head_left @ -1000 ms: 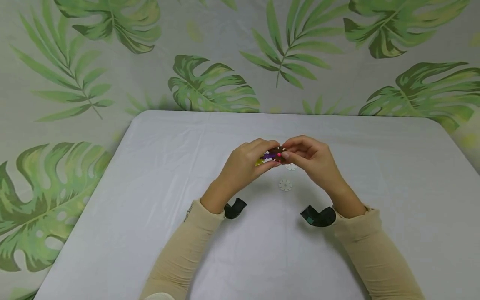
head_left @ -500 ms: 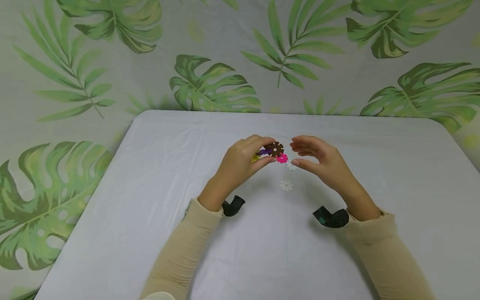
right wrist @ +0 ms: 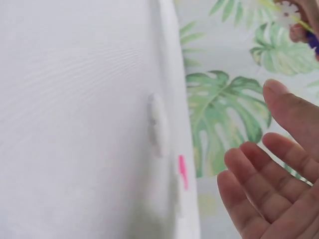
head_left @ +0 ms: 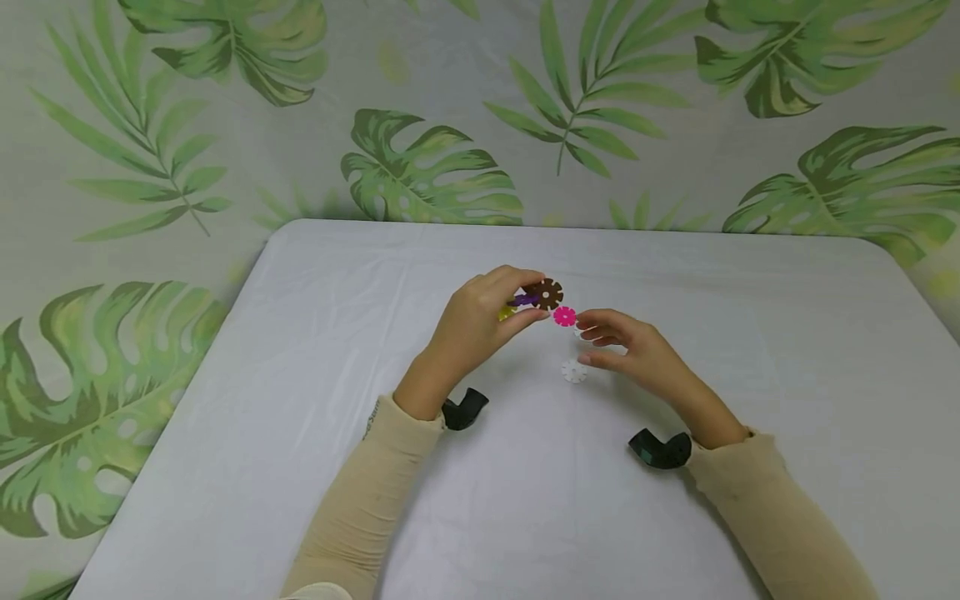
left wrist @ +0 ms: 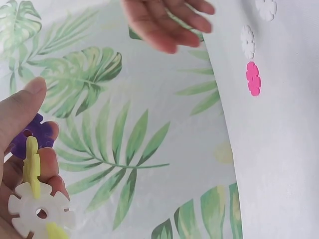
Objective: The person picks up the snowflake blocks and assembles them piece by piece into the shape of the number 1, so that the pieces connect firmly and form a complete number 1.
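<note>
My left hand [head_left: 483,312] holds a joined cluster of slotted plastic snowflake discs above the table. A brown disc [head_left: 551,293] faces the head camera at the fingertips, beside a purple disc [left wrist: 33,133]. In the left wrist view a yellow disc [left wrist: 32,167] shows edge-on between the purple one and a white disc [left wrist: 40,211]. My right hand [head_left: 630,350] has nothing in it, its fingers loosely extended over the table. Nearest to it are a pink disc [head_left: 565,317] and a loose white disc [head_left: 574,372]; another white disc [left wrist: 248,42] is mostly hidden behind its fingers in the head view.
The loose discs lie in a short row on the white-covered table [head_left: 480,500]. Black wrist cameras [head_left: 465,409] jut inward from both sleeves. Behind the table's far edge hangs a leaf-print cloth [head_left: 450,50].
My right hand has let go of the brown disc and moved right, then down toward the loose discs. The pink disc has come into full view. My left hand has shifted slightly up and left.
</note>
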`<state>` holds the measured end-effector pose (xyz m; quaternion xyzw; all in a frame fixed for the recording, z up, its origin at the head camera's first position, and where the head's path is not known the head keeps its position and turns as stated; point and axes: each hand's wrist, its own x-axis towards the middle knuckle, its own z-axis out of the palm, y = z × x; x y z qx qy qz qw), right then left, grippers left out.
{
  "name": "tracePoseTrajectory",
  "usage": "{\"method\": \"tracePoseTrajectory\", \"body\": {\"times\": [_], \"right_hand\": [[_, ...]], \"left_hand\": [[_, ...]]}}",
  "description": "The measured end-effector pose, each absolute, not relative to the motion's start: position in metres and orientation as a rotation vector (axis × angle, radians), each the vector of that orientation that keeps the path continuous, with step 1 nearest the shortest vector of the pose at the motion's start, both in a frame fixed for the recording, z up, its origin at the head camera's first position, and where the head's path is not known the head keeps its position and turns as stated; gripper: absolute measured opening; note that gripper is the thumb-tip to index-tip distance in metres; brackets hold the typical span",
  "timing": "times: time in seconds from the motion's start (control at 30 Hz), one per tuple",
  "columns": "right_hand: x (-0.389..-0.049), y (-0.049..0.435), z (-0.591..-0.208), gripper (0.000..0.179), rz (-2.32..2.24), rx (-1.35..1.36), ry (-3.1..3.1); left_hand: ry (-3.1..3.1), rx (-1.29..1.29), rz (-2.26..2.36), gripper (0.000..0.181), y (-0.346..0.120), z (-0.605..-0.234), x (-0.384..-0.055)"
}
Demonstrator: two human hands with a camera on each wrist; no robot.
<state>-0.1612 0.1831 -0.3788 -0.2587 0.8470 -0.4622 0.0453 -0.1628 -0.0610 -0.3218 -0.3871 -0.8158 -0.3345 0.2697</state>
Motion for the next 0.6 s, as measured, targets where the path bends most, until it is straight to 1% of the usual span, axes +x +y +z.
{"method": "tracePoseTrajectory", "body": {"times": [0.2, 0.33, 0.5, 0.6], "right_hand": [[-0.164, 0.182, -0.396, 0.051, -1.335, -0.689, 2.537], [-0.165, 0.182, -0.406, 0.049, -1.303, -0.713, 2.534], [-0.167, 0.183, -0.411, 0.041, -1.268, -0.794, 2.546], [-0.167, 0.183, -0.411, 0.034, -1.217, -0.796, 2.563]], "left_hand": [[-2.198, -1.032, -0.896, 0.036, -0.062, -0.321, -0.164], [-2.193, -1.032, -0.906, 0.036, -0.063, -0.321, -0.164], [-2.194, -1.031, -0.909, 0.036, -0.064, -0.321, -0.165], [-2.196, -1.027, -0.904, 0.036, -0.064, -0.321, -0.165]]}}
